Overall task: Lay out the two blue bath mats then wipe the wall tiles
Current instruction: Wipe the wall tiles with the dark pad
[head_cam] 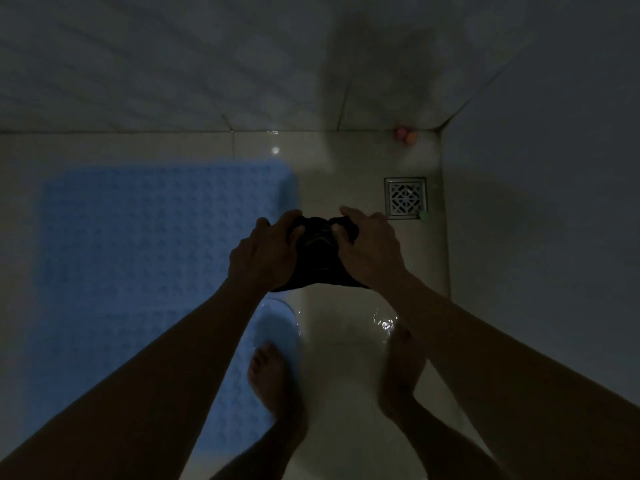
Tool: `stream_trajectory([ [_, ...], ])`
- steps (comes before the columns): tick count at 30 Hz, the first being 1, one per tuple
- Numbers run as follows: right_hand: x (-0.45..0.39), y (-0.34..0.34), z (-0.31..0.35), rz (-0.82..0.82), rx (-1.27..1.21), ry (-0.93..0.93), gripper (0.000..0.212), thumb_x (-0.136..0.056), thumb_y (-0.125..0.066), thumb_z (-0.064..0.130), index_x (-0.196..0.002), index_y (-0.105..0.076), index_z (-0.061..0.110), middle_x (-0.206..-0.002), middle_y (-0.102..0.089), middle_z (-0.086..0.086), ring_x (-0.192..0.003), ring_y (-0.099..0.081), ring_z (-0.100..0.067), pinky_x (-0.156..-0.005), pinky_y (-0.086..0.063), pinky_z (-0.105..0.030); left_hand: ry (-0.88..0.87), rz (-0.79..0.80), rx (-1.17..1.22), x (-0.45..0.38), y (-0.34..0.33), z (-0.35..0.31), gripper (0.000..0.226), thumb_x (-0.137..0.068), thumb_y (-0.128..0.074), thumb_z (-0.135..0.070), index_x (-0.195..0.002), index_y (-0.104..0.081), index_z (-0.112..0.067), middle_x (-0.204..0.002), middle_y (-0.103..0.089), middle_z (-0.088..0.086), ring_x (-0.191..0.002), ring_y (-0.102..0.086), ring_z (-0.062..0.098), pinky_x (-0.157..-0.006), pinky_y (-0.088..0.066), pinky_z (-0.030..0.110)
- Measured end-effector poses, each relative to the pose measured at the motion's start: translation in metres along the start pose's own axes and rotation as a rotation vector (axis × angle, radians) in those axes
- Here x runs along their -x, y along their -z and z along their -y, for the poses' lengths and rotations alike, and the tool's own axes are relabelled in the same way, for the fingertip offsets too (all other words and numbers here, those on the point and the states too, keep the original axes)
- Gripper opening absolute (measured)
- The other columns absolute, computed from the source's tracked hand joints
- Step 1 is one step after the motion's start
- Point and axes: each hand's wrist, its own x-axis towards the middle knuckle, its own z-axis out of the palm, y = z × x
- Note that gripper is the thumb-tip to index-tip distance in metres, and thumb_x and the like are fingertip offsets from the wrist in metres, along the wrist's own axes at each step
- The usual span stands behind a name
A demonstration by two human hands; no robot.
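A dark cloth [320, 258] hangs bunched between my two hands over the wet floor. My left hand [266, 252] grips its left side and my right hand [370, 251] grips its right side, fingers curled into the fabric. A blue studded bath mat [145, 244] lies flat on the floor at the left. A second blue mat [277, 330] shows partly below my left arm, with my left foot on it. The tiled wall [207, 64] rises beyond the mats, dim and grey.
A square metal floor drain [405, 198] sits to the right of my hands near the corner. Small pink and orange things [404, 134] lie in the far corner. A plain wall [554, 168] closes the right side. My bare feet [401, 372] stand on glossy wet tile.
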Motion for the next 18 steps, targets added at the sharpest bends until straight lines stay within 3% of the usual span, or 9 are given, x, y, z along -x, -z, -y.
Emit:
stream_trajectory([
  [9, -0.150, -0.080, -0.094, -0.062, 0.001, 0.127, 0.051, -0.101, -0.051, 0.046, -0.150, -0.043, 0.037, -0.132, -0.045, -0.014, -0.120, -0.053, -0.030, -0.102, -0.041, -0.032, -0.062, -0.141, 0.076, -0.162, -0.108, 0.030, 0.047, -0.105, -0.031, -0.053, -0.149, -0.037, -0.039, -0.127, -0.052, 0.020, -0.112, -0.057, 0.042, -0.097, -0.048, 0.050],
  [13, -0.194, -0.100, -0.110, -0.102, -0.003, 0.196, 0.046, -0.101, -0.052, 0.044, -0.147, -0.049, 0.035, -0.131, -0.047, -0.012, -0.121, -0.052, -0.028, -0.104, -0.042, -0.035, -0.087, -0.172, 0.052, -0.207, -0.126, 0.040, 0.049, -0.105, -0.031, -0.052, -0.151, -0.035, -0.039, -0.128, -0.052, 0.021, -0.117, -0.055, 0.040, -0.098, -0.044, 0.043],
  [18, -0.241, -0.125, -0.125, -0.167, -0.012, 0.317, 0.040, -0.100, -0.056, 0.038, -0.138, -0.061, 0.026, -0.123, -0.056, -0.014, -0.114, -0.055, -0.029, -0.100, -0.048, -0.040, -0.204, -0.205, 0.131, -0.250, -0.136, 0.060, 0.044, -0.102, -0.036, -0.056, -0.141, -0.044, -0.036, -0.115, -0.060, 0.015, -0.106, -0.059, 0.033, -0.092, -0.051, 0.047],
])
